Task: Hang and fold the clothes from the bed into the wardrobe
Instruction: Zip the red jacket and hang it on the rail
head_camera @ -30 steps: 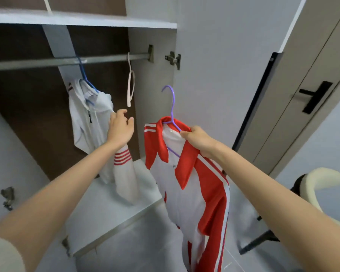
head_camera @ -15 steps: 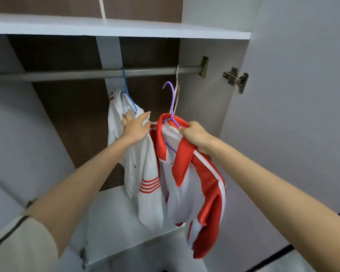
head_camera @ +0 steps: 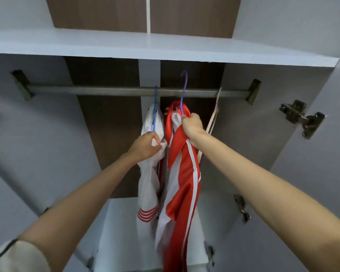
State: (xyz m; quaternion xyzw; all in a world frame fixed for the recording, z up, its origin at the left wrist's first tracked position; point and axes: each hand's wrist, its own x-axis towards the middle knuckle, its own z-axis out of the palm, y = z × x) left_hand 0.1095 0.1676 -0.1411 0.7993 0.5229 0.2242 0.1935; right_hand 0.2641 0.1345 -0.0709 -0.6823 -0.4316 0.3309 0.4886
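My right hand [head_camera: 191,124] grips the collar of a red and white jacket [head_camera: 182,183] on a purple hanger [head_camera: 184,89]. The hanger's hook stands above the metal rail [head_camera: 110,91], with its stem crossing in front of the rail. Left of it, a white jacket with red cuff stripes [head_camera: 148,185] hangs from a blue hanger [head_camera: 155,107] on the rail. My left hand [head_camera: 145,145] pinches the white jacket's fabric near its shoulder.
A pale empty hanger [head_camera: 214,118] hangs on the rail at the right. A white shelf [head_camera: 126,48] runs close above the rail. A white ledge [head_camera: 116,232] lies below. Door hinges [head_camera: 300,117] stick out on the right side panel.
My right hand has lifted the red jacket and its purple hanger up to the rail. My left hand stays on the white jacket. The view has tilted up into the wardrobe.
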